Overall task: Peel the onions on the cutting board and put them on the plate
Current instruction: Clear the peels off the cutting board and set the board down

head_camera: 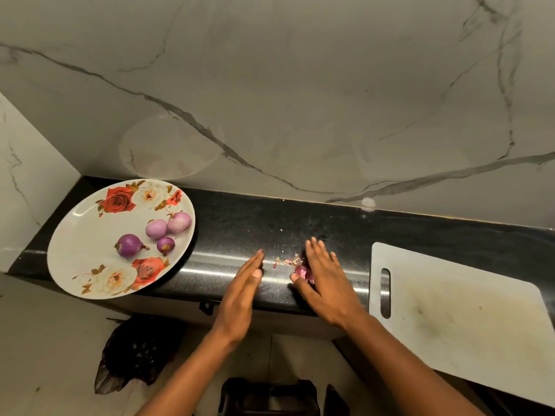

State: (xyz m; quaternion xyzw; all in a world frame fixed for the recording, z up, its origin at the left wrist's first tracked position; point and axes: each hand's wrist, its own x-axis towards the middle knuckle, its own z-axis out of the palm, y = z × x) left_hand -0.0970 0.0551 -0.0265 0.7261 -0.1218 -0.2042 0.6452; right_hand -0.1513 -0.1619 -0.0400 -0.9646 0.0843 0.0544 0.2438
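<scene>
Fingers [315, 250] of the right hand [324, 277] lie straight and close together, palm down on the counter [240, 223]. Its thumb side touches a purple clump of onion skins [303, 271]. The left hand [240, 295] stands on edge just beside them, fingers straight and holding nothing, with small skin scraps [285, 261] between the two hands. Further left, the flowered plate [75, 235] holds four peeled onions [156, 228] grouped near its right rim. At the right, the white cutting board [450, 310] overhangs the counter's front edge. A dark bag [135, 352] sits on the floor below.
</scene>
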